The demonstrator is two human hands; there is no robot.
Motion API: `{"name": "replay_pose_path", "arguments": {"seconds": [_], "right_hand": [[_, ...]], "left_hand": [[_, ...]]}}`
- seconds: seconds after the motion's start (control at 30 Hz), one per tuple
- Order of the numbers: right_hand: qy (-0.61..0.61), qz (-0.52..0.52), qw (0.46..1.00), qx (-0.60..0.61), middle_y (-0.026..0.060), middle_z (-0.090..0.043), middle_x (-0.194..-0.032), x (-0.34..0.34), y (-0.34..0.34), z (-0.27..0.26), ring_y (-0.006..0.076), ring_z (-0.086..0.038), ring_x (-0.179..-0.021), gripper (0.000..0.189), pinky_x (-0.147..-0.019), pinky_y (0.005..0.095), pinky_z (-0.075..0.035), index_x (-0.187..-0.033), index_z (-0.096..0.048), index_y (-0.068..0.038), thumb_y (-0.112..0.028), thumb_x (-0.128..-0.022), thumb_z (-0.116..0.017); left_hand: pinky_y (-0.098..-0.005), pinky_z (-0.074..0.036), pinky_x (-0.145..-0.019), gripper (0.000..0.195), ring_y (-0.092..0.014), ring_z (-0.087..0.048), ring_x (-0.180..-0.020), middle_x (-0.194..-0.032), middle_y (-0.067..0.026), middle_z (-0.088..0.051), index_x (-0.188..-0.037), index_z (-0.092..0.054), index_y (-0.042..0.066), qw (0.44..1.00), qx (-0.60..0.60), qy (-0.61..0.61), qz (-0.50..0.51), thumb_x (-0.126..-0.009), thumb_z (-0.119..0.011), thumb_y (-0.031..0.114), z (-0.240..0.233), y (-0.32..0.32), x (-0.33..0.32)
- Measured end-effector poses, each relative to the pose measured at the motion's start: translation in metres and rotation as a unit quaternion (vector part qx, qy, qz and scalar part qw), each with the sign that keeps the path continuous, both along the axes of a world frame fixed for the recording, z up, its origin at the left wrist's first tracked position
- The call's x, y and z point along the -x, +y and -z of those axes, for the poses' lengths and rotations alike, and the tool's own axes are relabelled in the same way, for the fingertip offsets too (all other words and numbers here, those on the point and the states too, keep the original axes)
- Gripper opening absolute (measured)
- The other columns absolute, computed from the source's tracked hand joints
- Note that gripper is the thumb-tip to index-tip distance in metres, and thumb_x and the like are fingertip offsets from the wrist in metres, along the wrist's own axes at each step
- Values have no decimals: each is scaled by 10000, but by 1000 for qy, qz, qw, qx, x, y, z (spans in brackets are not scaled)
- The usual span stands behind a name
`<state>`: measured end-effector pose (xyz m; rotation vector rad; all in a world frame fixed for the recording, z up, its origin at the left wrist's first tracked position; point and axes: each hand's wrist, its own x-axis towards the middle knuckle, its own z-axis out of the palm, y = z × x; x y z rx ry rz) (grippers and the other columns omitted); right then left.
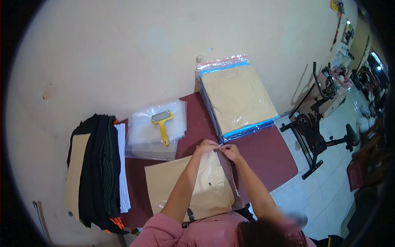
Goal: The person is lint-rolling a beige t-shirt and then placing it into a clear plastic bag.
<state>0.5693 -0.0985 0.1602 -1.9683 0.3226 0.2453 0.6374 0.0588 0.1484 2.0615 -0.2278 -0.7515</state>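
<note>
A folded beige garment (172,179) lies in a clear plastic bag (230,176) on the dark red tabletop (197,114), close to my body. The bag's open-looking edge runs along the right side; whether its seal is closed is too small to tell. My left hand (208,147) pinches the far corner of that edge between thumb and fingers. Right beside it, my right hand (230,151) grips the same corner, with the fingertips of both hands nearly touching. My forearms cross over the bag and hide parts of it.
Behind my hands stands a stack of bagged beige garments (237,98). A yellow-handled lint roller (163,129) rests on clear plastic bags (139,139). Black and dark green folded clothes (98,166) and white cloth (122,173) line the left edge. An exercise bike (314,129) stands right.
</note>
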Motion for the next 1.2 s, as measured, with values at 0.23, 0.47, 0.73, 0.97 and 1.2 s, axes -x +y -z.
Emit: {"name": "replay_pose_path", "arguments": {"seconds": [0.23, 0.47, 0.73, 0.97, 1.2], "right_hand": [[2, 70, 997, 23, 94, -623, -853, 10, 7, -13, 254, -572, -861, 227, -776, 330, -408, -799, -660, -135, -315, -673, -604], [-19, 108, 984, 138, 88, -614, -887, 9, 9, -18, 248, -560, -888, 219, -836, 388, -348, -806, -652, -131, -305, -690, -585], [19, 54, 990, 130, 118, -608, -907, 8, 15, -30, 276, -540, -940, 260, -813, 436, -366, -850, -630, -117, -341, -735, -563], [-62, 63, 978, 189, 158, -598, -771, 30, 14, -18, 310, -577, -771, 286, -676, 393, -440, -803, -614, -46, -323, -759, -556], [-114, 61, 971, 202, 141, -570, -809, 72, 5, -13, 296, -547, -780, 223, -687, 409, -418, -780, -606, -68, -283, -747, -557]], "left_hand": [[-475, -89, -950, 304, -183, -516, -952, -889, -7, -632, -869, -664, 180, 997, 1, 1, -71, -687, -614, 417, -4, -11, 14], [-425, -51, -970, 254, -193, -499, -974, -890, -39, -631, -864, -663, 163, 987, -75, -22, -143, -713, -600, 357, -30, -35, 27], [-411, 15, -975, 270, -233, -426, -1053, -900, -85, -624, -876, -653, 140, 979, 38, -4, -202, -710, -615, 350, -11, -27, 27], [-405, 6, -990, 268, -272, -391, -1068, -897, -106, -620, -873, -651, 137, 979, 19, -10, -201, -707, -622, 346, -15, -32, 33], [-403, -77, -983, 272, -260, -402, -1048, -851, -90, -626, -864, -655, 144, 986, 4, -4, -165, -700, -631, 360, -28, -41, 39]]}}
